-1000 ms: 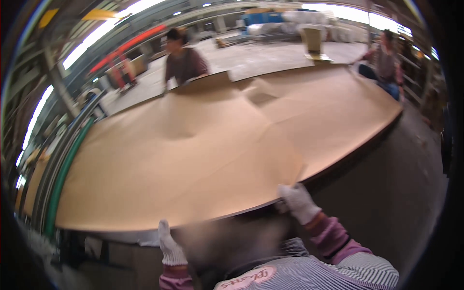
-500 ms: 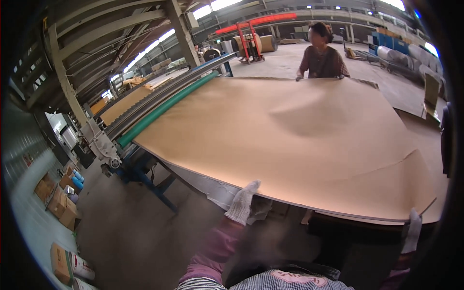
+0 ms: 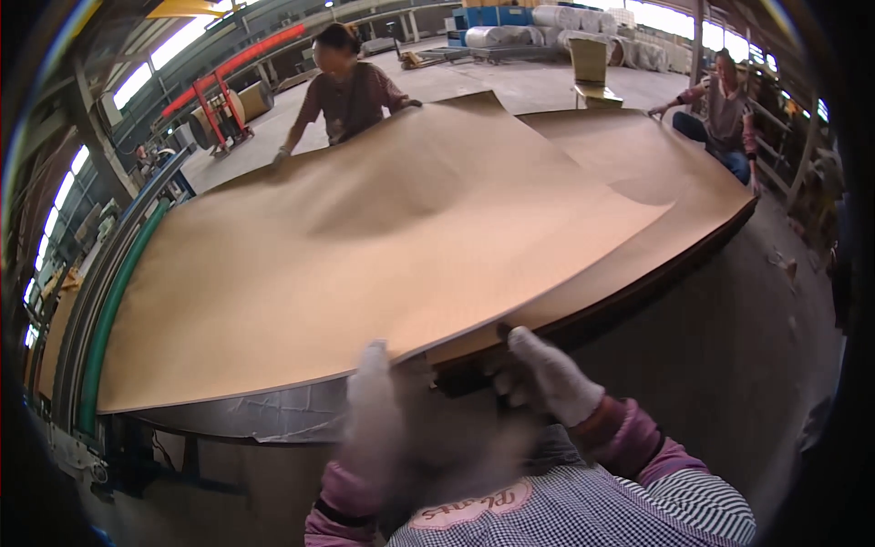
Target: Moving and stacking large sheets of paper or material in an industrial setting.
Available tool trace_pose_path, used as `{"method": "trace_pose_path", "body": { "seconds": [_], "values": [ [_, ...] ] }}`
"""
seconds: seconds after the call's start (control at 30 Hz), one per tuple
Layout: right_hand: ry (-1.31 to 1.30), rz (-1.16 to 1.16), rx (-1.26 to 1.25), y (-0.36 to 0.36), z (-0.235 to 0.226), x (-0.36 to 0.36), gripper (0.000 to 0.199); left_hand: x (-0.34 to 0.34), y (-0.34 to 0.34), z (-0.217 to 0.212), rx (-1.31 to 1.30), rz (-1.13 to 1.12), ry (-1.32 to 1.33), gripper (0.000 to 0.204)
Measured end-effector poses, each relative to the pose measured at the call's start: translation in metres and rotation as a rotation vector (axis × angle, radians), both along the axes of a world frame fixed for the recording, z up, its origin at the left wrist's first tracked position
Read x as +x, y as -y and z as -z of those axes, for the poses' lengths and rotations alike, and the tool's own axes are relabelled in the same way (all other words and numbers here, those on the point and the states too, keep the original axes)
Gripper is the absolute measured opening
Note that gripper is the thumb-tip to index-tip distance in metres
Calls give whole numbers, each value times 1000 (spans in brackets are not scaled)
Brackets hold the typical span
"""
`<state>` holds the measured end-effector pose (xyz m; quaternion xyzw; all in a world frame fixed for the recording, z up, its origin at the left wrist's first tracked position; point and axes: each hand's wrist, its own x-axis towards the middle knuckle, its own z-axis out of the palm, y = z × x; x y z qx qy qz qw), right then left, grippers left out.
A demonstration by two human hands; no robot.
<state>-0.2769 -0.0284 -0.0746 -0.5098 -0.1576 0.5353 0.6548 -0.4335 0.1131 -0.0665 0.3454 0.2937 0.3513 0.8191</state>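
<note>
A large brown paperboard sheet (image 3: 273,292) stretches before me, its far middle raised in a broad bulge. My left hand (image 3: 372,397), in a white glove and smeared by motion, is at the near edge with its fingertip end over the rim; it looks closed on the sheet. My right hand (image 3: 558,378), also gloved, is off this sheet, beside the near edge of a lower brown stack (image 3: 629,264). Its thumb stands apart from the half-curled fingers. A small dark bit shows at the thumb tip; I cannot make out what it is.
A green roller (image 3: 118,301) on a machine frame runs along the sheet's left end. One co-worker (image 3: 351,91) handles the far edge; another person (image 3: 725,109) reaches to the stack's right end. Behind are a red lifting frame (image 3: 219,105) and wrapped rolls (image 3: 510,36).
My view has turned right, bringing the second person in. My right hand has left the sheet's near right corner and come closer to my left. The co-worker's side of the sheet has risen.
</note>
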Motion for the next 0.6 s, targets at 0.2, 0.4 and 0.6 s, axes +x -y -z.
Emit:
{"method": "trace_pose_path", "body": {
  "seconds": [0.2,0.4,0.6],
  "values": [
    [-511,-172,156,-61,74,-16,46,9,14,39,55,304,-193,40],
    [350,299,-109,-28,70,39,37,-62,-20,40,16,-23,-108,42],
    [123,372,-247,-21,12,67,33,-232,-147,26,79,-505,-276,41]
  ]
}}
